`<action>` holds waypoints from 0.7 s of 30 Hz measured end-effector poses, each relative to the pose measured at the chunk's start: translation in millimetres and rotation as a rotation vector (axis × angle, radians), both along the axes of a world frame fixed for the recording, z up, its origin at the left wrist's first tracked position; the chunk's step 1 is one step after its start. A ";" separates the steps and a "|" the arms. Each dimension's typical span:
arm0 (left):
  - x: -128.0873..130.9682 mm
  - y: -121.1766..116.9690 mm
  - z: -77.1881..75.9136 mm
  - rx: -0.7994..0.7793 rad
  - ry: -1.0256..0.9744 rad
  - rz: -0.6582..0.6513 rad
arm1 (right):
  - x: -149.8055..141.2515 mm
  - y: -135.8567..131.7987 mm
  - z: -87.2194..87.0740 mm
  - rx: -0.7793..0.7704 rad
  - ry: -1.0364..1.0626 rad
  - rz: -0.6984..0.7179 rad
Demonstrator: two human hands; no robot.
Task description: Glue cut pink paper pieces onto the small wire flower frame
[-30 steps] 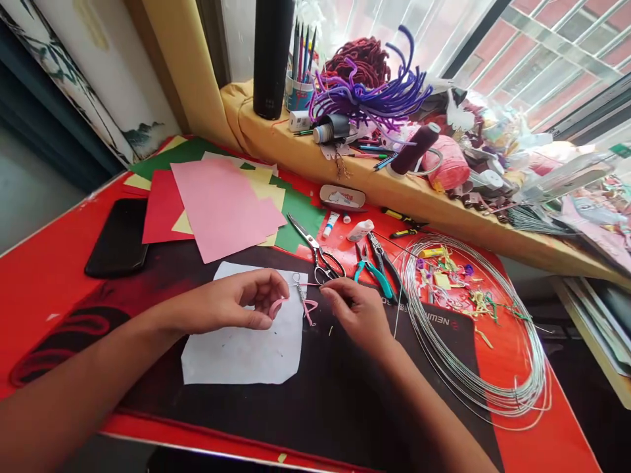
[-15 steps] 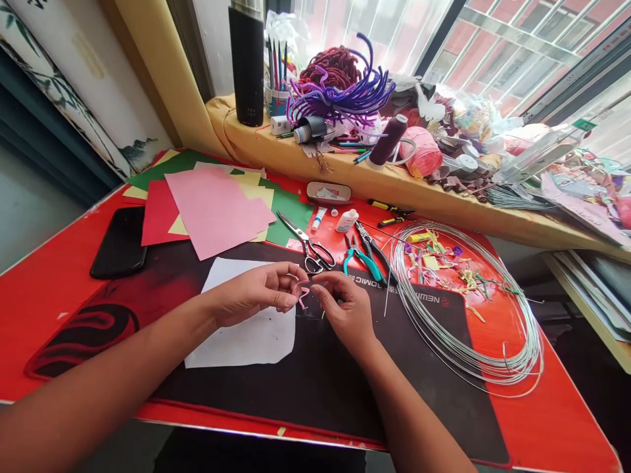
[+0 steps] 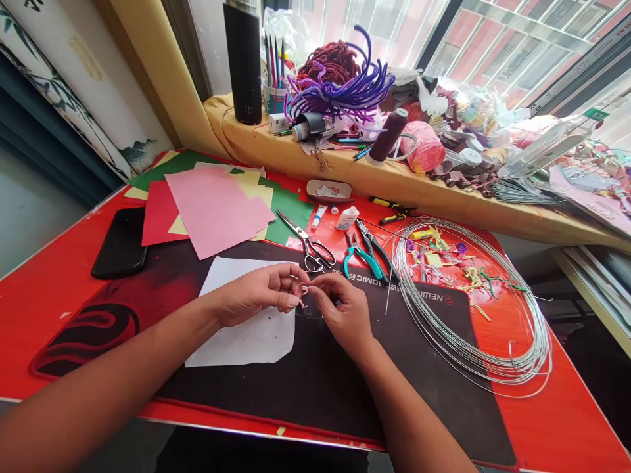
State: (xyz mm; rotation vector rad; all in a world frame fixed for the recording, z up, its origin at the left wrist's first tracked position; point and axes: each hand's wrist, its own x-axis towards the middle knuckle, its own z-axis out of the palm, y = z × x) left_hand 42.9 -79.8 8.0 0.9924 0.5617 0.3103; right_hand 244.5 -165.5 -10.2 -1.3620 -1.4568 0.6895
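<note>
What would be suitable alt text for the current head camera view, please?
Two bare hands, left and right, hold a thin pink strip over a dark desk mat. Scissors, pliers and coiled wire lie nearby.

Left hand (image 3: 282, 289), right hand (image 3: 340, 299) | fingertips nearly meeting | fingers curled, pinching | forearms angled inward

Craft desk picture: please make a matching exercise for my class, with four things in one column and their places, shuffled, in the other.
Things
1. White sheet
2. Black phone
3. Wire coil
4. Teal-handled pliers

Places
A. Beside the red paper
B. Between the scissors and the black-handled pliers
C. Partly beneath the left hand
D. Around most colourful scraps

Pairs: 1-C, 2-A, 3-D, 4-B
</note>
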 end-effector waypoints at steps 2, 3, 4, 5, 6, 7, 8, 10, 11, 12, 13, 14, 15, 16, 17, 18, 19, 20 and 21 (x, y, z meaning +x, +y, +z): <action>0.2 0.2 -0.2 0.007 0.002 -0.002 | -0.3 -0.1 0.5 0.004 -0.018 -0.005; 0.2 0.2 -0.4 0.010 0.003 -0.002 | -0.5 -0.1 0.6 0.008 -0.028 -0.009; 0.4 0.2 -0.6 0.012 0.005 -0.003 | -0.6 -0.2 0.7 0.012 -0.037 -0.012; 0.5 0.0 -0.8 0.015 0.006 -0.003 | -0.8 -0.4 0.7 0.016 -0.047 -0.013; 0.6 -0.1 -1.1 0.017 0.007 -0.004 | -0.9 -0.5 0.6 0.019 -0.058 -0.012; 0.8 -0.4 -1.5 0.018 0.008 -0.004 | -1.0 -0.7 0.4 0.021 -0.068 -0.010; 1.1 -0.8 -1.8 0.019 0.009 -0.004 | -1.1 -1.0 0.1 0.022 -0.076 -0.007; 1.5 -1.6 -2.7 0.021 0.008 -0.005 | -1.3 -1.4 -0.6 0.020 -0.080 -0.004; 1.7 -1.9 -3.1 0.022 0.007 -0.006 | -1.4 -1.6 -1.0 0.018 -0.078 -0.004; 1.8 -2.2 -3.7 0.022 0.007 -0.007 | -1.6 -1.8 -1.3 0.014 -0.075 -0.005; 1.8 -2.3 -4.2 0.022 0.008 -0.008 | -1.6 -2.0 -1.6 0.010 -0.072 -0.007; 1.6 -2.4 -4.9 0.022 0.009 -0.010 | -1.6 -2.2 -1.8 0.006 -0.070 -0.010; 1.3 -2.2 -5.5 0.024 0.011 -0.014 | -1.5 -2.4 -2.0 0.001 -0.069 -0.011; 0.8 -2.0 -6.3 0.027 0.012 -0.018 | -1.3 -2.6 -2.1 -0.003 -0.067 -0.011; 0.3 -1.7 -7.1 0.035 0.015 -0.024 | -0.9 -2.8 -2.1 -0.007 -0.063 -0.009; -0.3 -1.4 -8.0 0.050 0.019 -0.030 | -0.4 -2.9 -2.2 -0.009 -0.055 -0.010; -0.9 -1.1 -8.9 0.078 0.026 -0.034 | 0.3 -2.9 -2.3 -0.011 -0.046 -0.012; -1.4 -1.0 -9.7 0.115 0.036 -0.032 | 1.0 -2.9 -2.4 -0.013 -0.037 -0.017; -1.7 -1.1 -10.5 0.162 0.048 -0.023 | 1.7 -2.8 -2.6 -0.014 -0.028 -0.026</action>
